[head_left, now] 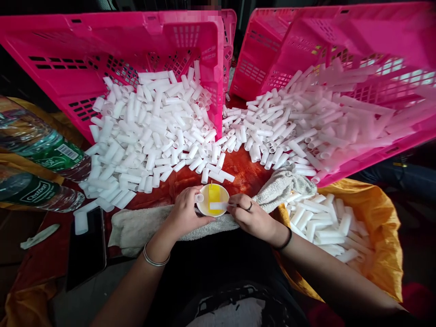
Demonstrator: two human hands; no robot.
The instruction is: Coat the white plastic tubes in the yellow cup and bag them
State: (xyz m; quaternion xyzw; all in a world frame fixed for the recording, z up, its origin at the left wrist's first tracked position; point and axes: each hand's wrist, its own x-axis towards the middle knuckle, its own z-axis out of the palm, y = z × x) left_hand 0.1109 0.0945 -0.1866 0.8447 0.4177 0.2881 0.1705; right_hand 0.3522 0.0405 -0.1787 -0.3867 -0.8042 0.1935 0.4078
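Observation:
My left hand [185, 211] is closed round a short white tube [199, 198], held at the left rim of a small white bowl [204, 210] with yellow liquid in it. My right hand [250, 214], a ring on one finger, pinches another white tube [218, 205] that lies across the bowl, over the yellow liquid. A thin yellow stick [211, 185] stands up at the bowl's far edge. The bowl rests on a grey-white towel [136, 227] spread over a red surface in front of my lap.
Two pink crates [85, 50] [357, 41] lie tipped on their sides, spilling heaps of white tubes [150, 131] [299, 118]. An orange bag [381, 218] at right holds more tubes. Two water bottles [41, 150] lie at left, a dark phone [86, 247] beside them.

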